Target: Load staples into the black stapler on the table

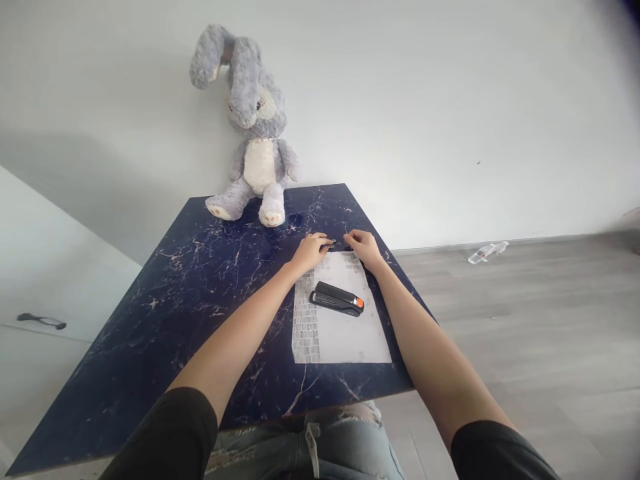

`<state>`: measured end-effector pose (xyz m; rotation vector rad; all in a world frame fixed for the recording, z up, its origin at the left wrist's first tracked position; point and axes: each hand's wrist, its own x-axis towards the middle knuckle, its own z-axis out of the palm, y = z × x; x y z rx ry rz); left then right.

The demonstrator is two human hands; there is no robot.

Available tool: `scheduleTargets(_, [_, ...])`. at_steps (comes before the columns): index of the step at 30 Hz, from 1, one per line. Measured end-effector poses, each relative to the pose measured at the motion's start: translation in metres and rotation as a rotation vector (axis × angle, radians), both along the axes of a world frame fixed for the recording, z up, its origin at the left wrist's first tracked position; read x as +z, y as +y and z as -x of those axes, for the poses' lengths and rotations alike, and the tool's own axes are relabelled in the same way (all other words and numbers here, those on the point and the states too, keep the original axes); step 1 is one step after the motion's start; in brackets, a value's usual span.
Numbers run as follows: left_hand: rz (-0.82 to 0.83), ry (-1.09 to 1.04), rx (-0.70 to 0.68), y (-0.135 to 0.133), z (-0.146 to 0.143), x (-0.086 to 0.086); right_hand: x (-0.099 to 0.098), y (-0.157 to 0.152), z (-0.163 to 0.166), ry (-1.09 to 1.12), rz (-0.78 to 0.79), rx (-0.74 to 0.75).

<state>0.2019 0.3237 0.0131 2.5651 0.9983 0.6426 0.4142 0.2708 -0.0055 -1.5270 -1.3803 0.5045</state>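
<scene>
Dark blue marbled tabletop [200, 293] carries a white paper sheet [345, 333] — left hand [310, 251] pinches a small dark strip [330, 243] at its far edge, right hand [364, 245] just beside, fingers curled — black stapler [337, 299] lies crosswise nearer the body.

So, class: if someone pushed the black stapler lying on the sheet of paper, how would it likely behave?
The stapler lies flat and long, so it would probably slide rather than roll or tip. It looks rigid and fairly dense for its size. Resting on the loose paper, it may well drag the sheet across the smooth table.
</scene>
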Motion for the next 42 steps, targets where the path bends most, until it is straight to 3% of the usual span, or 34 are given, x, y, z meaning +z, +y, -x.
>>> scheduleTargets(5, [0.005, -0.12, 0.011, -0.016, 0.048, -0.006, -0.001, -0.002, 0.0, -0.002, 0.011, 0.033])
scheduleTargets(11, [-0.081, -0.013, 0.108, -0.052, 0.115, -0.01, 0.004, -0.004, 0.008, -0.126, -0.047, 0.216])
scheduleTargets(15, [-0.022, 0.214, -0.032, -0.083, 0.111, -0.008, 0.005, -0.008, 0.023, -0.497, -0.032, 0.368])
scheduleTargets(22, [0.032, 0.327, -0.059, -0.09, 0.099, -0.004, 0.017, -0.021, 0.041, -0.802, 0.0, 0.294])
scheduleTargets(25, [0.032, 0.348, -0.067, -0.088, 0.102, -0.005, 0.016, -0.021, 0.043, -0.834, 0.002, 0.354])
scheduleTargets(29, [0.03, 0.388, -0.108, -0.089, 0.101, -0.004, 0.003, -0.017, 0.05, -0.815, 0.143, 0.467])
scheduleTargets(35, [0.066, 0.421, -0.138, -0.089, 0.103, 0.001, -0.006, -0.016, 0.061, -0.789, 0.177, 0.445])
scheduleTargets(42, [0.083, 0.426, -0.158, -0.077, 0.12, 0.006, 0.001, -0.017, 0.056, -0.739, 0.073, 0.374])
